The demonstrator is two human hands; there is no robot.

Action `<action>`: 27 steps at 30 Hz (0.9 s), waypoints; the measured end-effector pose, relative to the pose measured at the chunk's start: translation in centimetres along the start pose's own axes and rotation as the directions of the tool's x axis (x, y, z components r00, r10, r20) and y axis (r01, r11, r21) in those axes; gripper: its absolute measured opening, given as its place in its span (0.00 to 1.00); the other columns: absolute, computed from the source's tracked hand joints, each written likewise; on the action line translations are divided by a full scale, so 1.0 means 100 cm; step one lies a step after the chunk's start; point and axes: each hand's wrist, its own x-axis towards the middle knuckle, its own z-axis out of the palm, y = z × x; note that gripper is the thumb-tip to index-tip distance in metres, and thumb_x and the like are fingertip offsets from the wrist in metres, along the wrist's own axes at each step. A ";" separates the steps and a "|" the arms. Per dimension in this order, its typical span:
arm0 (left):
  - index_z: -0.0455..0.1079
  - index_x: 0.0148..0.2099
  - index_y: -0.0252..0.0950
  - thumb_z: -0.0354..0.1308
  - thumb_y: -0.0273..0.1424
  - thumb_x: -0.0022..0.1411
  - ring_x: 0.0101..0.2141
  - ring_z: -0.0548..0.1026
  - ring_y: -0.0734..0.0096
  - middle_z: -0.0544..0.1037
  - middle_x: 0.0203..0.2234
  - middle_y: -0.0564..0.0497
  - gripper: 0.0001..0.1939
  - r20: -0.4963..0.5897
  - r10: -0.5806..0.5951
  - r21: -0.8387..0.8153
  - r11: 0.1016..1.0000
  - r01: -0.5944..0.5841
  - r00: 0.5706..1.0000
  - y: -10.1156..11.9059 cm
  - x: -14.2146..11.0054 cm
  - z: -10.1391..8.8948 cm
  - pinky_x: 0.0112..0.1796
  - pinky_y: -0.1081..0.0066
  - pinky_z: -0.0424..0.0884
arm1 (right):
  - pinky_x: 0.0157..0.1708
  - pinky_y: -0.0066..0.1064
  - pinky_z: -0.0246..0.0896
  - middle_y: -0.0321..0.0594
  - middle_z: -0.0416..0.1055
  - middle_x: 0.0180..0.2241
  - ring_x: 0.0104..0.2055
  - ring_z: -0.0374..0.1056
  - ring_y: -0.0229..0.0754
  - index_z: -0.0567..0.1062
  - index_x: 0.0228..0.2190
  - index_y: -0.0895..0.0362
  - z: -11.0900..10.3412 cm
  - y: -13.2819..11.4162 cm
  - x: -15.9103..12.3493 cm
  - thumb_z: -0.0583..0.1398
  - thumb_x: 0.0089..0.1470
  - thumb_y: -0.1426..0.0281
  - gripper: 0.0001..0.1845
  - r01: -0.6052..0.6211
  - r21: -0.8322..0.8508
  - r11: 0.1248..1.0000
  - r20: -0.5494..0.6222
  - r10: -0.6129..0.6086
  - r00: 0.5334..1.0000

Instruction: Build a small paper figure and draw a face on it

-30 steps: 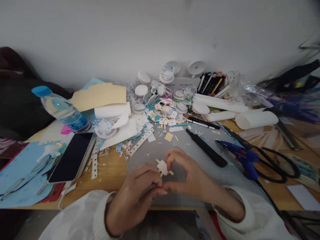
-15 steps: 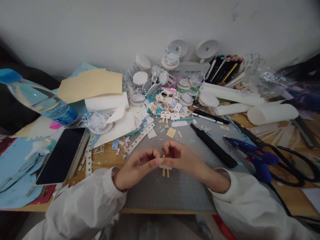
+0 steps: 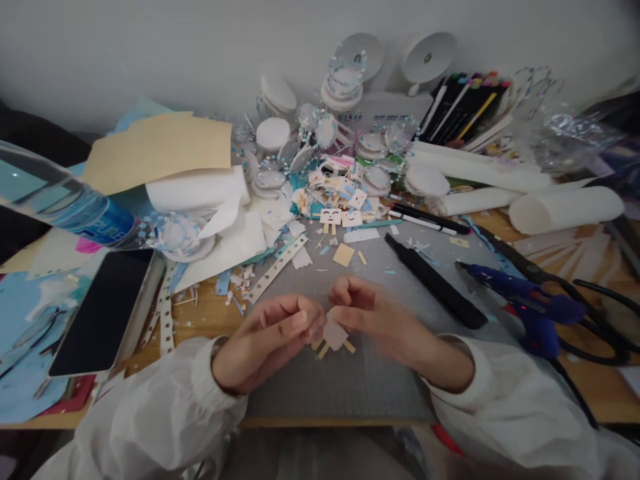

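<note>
A small pale paper figure [image 3: 334,335] with thin yellow strips for limbs is between my hands, over the grey cutting mat [image 3: 340,397]. My right hand [image 3: 383,327] pinches its upper right edge with thumb and fingers, slightly blurred. Close by on the left, my left hand [image 3: 273,340] has thumb and fingertips pressed together near the figure's side; what they hold, if anything, is hidden. Beyond the hands lie a yellow paper square [image 3: 343,255] and two paper faces, one of them a smiling face [image 3: 331,217] with yellow strip legs.
A black pen-like tool [image 3: 435,283], a blue glue gun [image 3: 525,300] and black scissors [image 3: 595,327] lie to the right. At left are a phone [image 3: 103,310] and a water bottle [image 3: 65,197]. Paper scraps and white round pieces [image 3: 273,133] crowd the back.
My hands have drawn slightly apart, and the paper figure has tilted, showing more of its pale body and strips. The camera view has dipped and moved closer.
</note>
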 end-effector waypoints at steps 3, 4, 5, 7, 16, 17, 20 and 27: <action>0.63 0.27 0.36 0.59 0.40 0.61 0.28 0.60 0.72 0.61 0.23 0.53 0.16 -0.009 0.044 -0.026 0.999 -0.045 0.999 0.000 0.000 -0.003 0.32 0.69 0.59 | 0.21 0.24 0.46 0.27 0.55 0.25 0.23 0.49 0.29 0.60 0.24 0.55 -0.002 -0.005 -0.001 0.68 0.46 0.61 0.21 0.041 0.032 0.999 0.008 -0.041 0.999; 0.64 0.27 0.36 0.58 0.39 0.62 0.28 0.61 0.72 0.62 0.23 0.53 0.16 -0.012 0.051 -0.039 0.998 -0.052 0.999 -0.001 0.000 -0.004 0.32 0.69 0.59 | 0.21 0.24 0.45 0.27 0.55 0.24 0.22 0.48 0.29 0.60 0.24 0.55 -0.002 -0.007 -0.001 0.68 0.47 0.61 0.21 0.048 0.044 0.998 0.023 -0.049 0.999; 0.65 0.27 0.35 0.58 0.39 0.62 0.28 0.61 0.72 0.62 0.23 0.53 0.15 -0.020 0.055 -0.052 0.997 -0.056 0.998 -0.001 0.000 -0.004 0.32 0.70 0.60 | 0.21 0.25 0.44 0.27 0.55 0.24 0.22 0.48 0.29 0.60 0.24 0.55 -0.002 -0.008 -0.002 0.67 0.48 0.61 0.21 0.050 0.054 0.997 0.036 -0.052 0.998; 0.67 0.27 0.35 0.58 0.38 0.62 0.28 0.62 0.73 0.63 0.22 0.53 0.14 -0.053 0.059 -0.062 0.996 -0.062 0.997 -0.002 0.000 -0.005 0.33 0.70 0.61 | 0.21 0.25 0.42 0.27 0.55 0.24 0.22 0.47 0.30 0.60 0.24 0.54 -0.001 -0.009 -0.003 0.67 0.48 0.60 0.21 0.046 0.065 0.997 0.059 -0.050 0.997; 0.77 0.33 0.36 0.59 0.39 0.62 0.31 0.69 0.70 0.74 0.27 0.48 0.12 -0.141 0.088 0.064 0.995 -0.080 0.986 0.001 -0.004 -0.003 0.34 0.70 0.67 | 0.21 0.27 0.40 0.27 0.53 0.22 0.22 0.46 0.31 0.61 0.24 0.54 0.001 -0.006 -0.005 0.66 0.49 0.56 0.22 0.031 0.094 0.995 0.091 -0.039 0.995; 0.77 0.34 0.37 0.59 0.39 0.62 0.32 0.70 0.70 0.75 0.28 0.48 0.12 -0.137 0.112 0.102 0.990 -0.099 0.984 0.001 -0.005 -0.002 0.34 0.70 0.68 | 0.21 0.27 0.41 0.27 0.53 0.22 0.22 0.46 0.31 0.61 0.24 0.54 0.001 -0.004 -0.005 0.65 0.50 0.56 0.21 0.039 0.082 0.996 0.091 -0.047 0.995; 0.76 0.36 0.38 0.61 0.38 0.61 0.33 0.72 0.70 0.76 0.30 0.49 0.09 -0.103 0.188 0.218 0.962 -0.162 0.977 0.002 -0.004 -0.001 0.35 0.70 0.69 | 0.22 0.27 0.43 0.28 0.54 0.22 0.22 0.48 0.32 0.61 0.24 0.54 0.003 0.000 -0.006 0.64 0.51 0.55 0.21 0.072 0.001 0.997 0.075 -0.072 0.995; 0.72 0.31 0.35 0.66 0.30 0.55 0.28 0.72 0.72 0.73 0.25 0.51 0.06 -0.102 0.313 0.332 0.905 -0.264 0.944 -0.001 0.001 0.003 0.31 0.72 0.71 | 0.22 0.26 0.50 0.28 0.54 0.22 0.24 0.50 0.33 0.58 0.23 0.53 0.011 0.007 -0.007 0.63 0.50 0.54 0.23 0.144 -0.174 0.974 -0.001 -0.146 0.989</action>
